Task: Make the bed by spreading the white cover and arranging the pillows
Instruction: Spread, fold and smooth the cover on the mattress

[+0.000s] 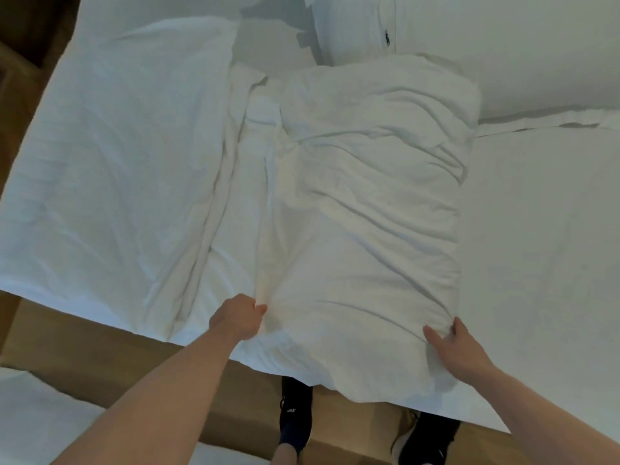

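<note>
We cannot see the left hand [236,318] fingers; they are curled into the crumpled white fabric cover [362,213] at its near edge. The right hand [459,352] pinches the same edge, thumb apart. The cover lies bunched on the white bed [536,246], below a plump white pillow [486,35] that is cut off.

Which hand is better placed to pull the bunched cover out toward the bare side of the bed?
The right hand. It grips the white cover at its near right corner, beside the bare sheet. The left hand pinches a fold nearer the middle, on the side already covered.
</note>
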Demonstrator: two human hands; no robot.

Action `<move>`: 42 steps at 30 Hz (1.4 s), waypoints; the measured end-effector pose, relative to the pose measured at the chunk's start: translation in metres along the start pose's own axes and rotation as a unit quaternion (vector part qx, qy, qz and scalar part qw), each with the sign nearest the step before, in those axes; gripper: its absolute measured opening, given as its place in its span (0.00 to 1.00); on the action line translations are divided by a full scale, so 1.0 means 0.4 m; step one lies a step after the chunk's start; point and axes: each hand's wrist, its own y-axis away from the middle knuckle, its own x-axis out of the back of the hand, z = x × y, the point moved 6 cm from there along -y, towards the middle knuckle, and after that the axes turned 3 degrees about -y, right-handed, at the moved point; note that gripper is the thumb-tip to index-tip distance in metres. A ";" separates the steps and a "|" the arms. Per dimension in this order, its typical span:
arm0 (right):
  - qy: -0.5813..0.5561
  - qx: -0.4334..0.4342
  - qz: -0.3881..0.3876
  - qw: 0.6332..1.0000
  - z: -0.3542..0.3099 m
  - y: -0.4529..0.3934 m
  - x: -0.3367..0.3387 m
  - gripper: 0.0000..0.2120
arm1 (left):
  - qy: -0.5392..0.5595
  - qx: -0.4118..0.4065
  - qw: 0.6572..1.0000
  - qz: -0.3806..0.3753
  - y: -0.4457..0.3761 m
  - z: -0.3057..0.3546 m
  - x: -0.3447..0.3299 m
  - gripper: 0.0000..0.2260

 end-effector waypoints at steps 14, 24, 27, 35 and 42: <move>-0.211 -0.067 -0.026 0.975 -0.039 -0.005 0.021 0.45 | 0.169 -0.282 0.932 0.154 0.215 0.246 0.055 0.12; -0.286 -0.017 -0.070 0.956 -0.166 0.186 0.037 0.31 | 0.153 -0.361 0.918 -0.053 0.468 0.348 0.000 0.27; -0.289 0.013 -0.033 0.957 -0.218 0.269 0.019 0.31 | 0.151 -0.365 0.918 -0.039 0.534 0.323 0.051 0.35; -0.288 0.089 -0.019 0.953 -0.426 0.429 -0.026 0.23 | 0.008 -0.265 0.964 -0.002 0.601 0.320 0.135 0.60; -0.301 0.121 -0.122 0.938 -0.493 0.480 -0.027 0.14 | 0.099 -0.222 0.968 0.060 0.507 0.276 0.222 0.20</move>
